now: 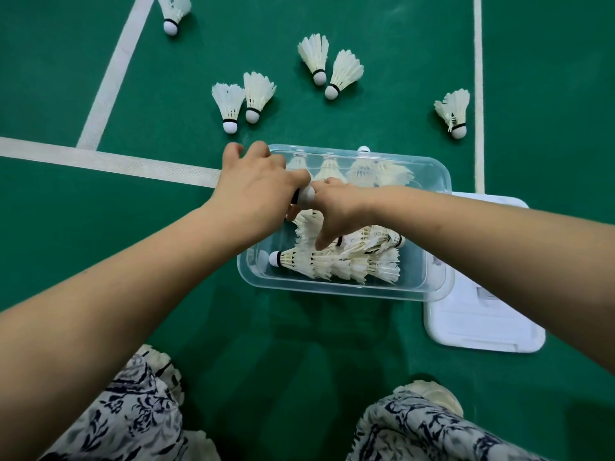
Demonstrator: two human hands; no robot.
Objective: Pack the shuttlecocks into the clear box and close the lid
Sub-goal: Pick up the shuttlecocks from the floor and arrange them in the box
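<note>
The left hand (256,188) hovers over the near-left corner of the clear box (441,194), its fingers curled round a shuttlecock (306,194). Only the rounded white cork and its black band poke out past the thumb; the feather skirt is hidden under the palm. The right hand (336,211) meets it knuckle to knuckle. Its bent fingertips lie against that cork, and one straight digit points down onto the frayed feathers below. Whether those fingers pinch the cork or only touch it, I cannot tell

The box is thin see-through plastic with rounded corners, sitting on the matte green floor (382,121). Just under the right fingers a nested stack (349,264) of feather shuttlecocks lies on its side, corks pointing left. Beyond the fingers a row (362,169) leans along the far wall. The flat white lid (482,314) lies off the box, beside its right wall and tucked partly beneath it

Past the left fingertips two loose shuttlecocks (258,94) lie side by side, near a textured white court line (109,161). Further off lie another two (344,73), with a ragged single (454,111) to the right
</note>
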